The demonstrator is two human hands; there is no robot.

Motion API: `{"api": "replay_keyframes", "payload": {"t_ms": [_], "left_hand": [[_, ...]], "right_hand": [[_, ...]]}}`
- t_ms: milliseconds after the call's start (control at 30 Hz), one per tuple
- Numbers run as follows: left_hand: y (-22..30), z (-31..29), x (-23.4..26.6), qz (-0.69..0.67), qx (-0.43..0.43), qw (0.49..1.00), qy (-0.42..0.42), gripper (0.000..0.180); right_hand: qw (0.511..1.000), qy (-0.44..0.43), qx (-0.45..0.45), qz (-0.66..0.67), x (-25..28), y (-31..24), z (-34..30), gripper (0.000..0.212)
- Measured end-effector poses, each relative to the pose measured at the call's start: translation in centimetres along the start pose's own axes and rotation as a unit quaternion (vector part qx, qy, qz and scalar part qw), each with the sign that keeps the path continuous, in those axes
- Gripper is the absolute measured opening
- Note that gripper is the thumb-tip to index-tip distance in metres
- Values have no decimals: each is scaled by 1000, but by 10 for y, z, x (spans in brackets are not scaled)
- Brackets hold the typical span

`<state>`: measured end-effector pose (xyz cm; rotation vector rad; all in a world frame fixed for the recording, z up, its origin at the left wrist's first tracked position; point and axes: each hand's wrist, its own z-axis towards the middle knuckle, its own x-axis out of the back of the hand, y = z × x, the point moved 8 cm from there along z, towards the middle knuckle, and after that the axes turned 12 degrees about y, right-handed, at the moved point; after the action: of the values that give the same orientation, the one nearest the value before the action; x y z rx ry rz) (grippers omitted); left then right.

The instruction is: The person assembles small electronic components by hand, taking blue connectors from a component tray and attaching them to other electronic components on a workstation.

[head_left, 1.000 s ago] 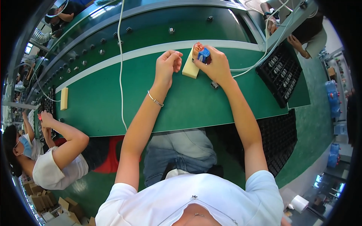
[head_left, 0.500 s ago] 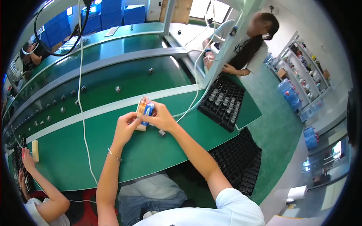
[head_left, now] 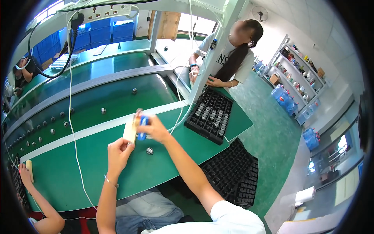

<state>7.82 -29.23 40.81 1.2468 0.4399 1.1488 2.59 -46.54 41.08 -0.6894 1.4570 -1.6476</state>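
Observation:
My left hand pinches the near end of a pale, yellowish block above the green table. Closed around a blue object is my right hand, just to the block's right. Motion smears that blue piece, so its kind does not show. A copper-coloured bit appears at the far end of the block, partly blurred. On the tabletop below my right hand lies a small round metal part, touched by neither hand.
Small metal parts are spread along the green belt beyond a white rail. A black tray of metal parts stands at right, with more black trays lower down. White cables cross the table. Co-workers sit left and stand beyond the tray.
My hands have drawn apart: the left has slid to the block's near end, and the right has lifted with the blue object. The whole view has shifted too.

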Motion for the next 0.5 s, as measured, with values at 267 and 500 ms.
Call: {"api": "replay_keyframes", "payload": {"t_ms": [267,500], "left_hand": [[18,-62,-22,101,-116,987,-35,16],[23,-69,-34,199,-146,967,-55,29]], "right_hand": [[987,140,60,45,44,-9,13,22],[985,162,47,36,43,-4,4,20]]}}
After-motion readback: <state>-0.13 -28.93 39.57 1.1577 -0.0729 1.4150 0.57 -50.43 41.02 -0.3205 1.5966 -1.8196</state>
